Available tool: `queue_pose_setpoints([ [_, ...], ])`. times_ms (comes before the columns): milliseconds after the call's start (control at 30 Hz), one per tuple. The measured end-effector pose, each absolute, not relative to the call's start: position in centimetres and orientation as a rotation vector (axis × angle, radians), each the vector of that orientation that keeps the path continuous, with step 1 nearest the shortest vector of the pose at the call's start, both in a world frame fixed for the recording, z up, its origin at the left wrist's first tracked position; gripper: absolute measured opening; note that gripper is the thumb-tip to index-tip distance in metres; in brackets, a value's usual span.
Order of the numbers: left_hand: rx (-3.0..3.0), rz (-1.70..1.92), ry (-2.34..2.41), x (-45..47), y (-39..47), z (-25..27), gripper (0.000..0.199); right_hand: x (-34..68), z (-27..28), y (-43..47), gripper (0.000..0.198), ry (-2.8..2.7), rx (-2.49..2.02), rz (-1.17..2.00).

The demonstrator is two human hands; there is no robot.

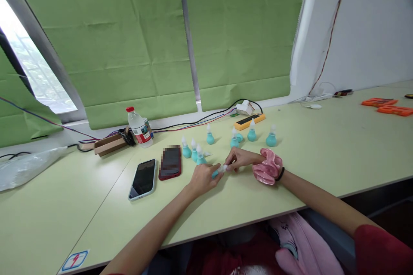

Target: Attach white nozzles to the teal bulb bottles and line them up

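"What does the left hand (204, 178) have?"

"It holds a little blue-green bulb (215, 174), low over the table (309, 154), in front of the person."

"And the right hand (238, 158)?"

"It pinches the clear tip (223, 168) at the end of that bulb. Both hands are busy with one thing."

"Is that one done?"

"I can't tell. Fingers hide part of it."

"And the others?"

"Seven standing bulbs (201, 160) are past the hands, all with tips on top. I think those are done."

"Is anything left?"

"Maybe. A blue-green piece (239, 137) sits just beside one standing bulb, and I see no tip on it. A lying tip (207, 154) is near the three on the left. I can't tell if it has a bulb. So I guess only a little is left."

"What's farther out?"

"A dark red phone (170, 162), a pale-edged phone (143, 179) and a bottle (140, 127), all over on the left."
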State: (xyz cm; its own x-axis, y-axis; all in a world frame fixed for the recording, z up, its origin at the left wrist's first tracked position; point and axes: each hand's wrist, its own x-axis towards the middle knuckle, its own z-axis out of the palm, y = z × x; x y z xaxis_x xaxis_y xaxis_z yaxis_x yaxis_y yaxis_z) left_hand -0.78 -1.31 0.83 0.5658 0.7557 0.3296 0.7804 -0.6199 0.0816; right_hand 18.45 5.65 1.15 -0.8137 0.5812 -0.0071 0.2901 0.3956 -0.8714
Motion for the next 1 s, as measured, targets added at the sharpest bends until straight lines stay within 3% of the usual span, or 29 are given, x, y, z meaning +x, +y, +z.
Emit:
queue_pose_setpoints([
  [700, -2.659, -0.456, -1.146, -1.1, -1.0, 0.2, 0.039, 18.4, 1.1, 5.4, 0.032, -2.293, -0.685, 1.660],
  [1000, -2.590, -0.595, -1.209, -1.2, -0.6, -0.2, 0.039, 17.7, 0.8, 5.2, 0.029, -2.069, -0.675, 1.615],
])
